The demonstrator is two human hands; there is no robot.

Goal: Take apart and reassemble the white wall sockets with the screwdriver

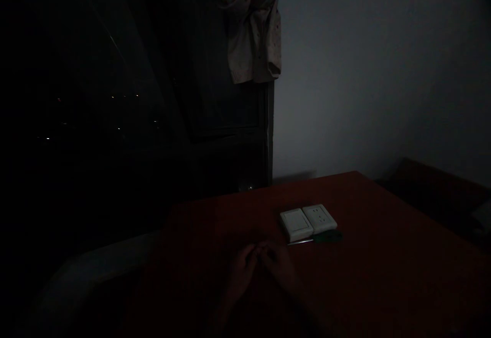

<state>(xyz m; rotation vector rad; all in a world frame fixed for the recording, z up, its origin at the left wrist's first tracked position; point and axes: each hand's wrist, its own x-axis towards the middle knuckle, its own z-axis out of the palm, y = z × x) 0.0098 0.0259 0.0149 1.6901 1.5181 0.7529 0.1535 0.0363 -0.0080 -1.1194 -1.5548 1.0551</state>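
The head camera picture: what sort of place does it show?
Probably a room in a home at night: a reddish table, a dark window dotted with lights, and hanging cloth, perhaps a curtain.

Beyond our right hand (279, 264), we see smooth plastic on the switch plate (296, 224) and socket plate (319, 218). Nearer, the screwdriver (327, 236) shows a shiny metal shaft; beneath, the table (376, 261) looks wooden.

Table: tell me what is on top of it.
A switch, a socket and a screwdriver lie on the table. Whatever is beneath the left hand and right hand is covered.
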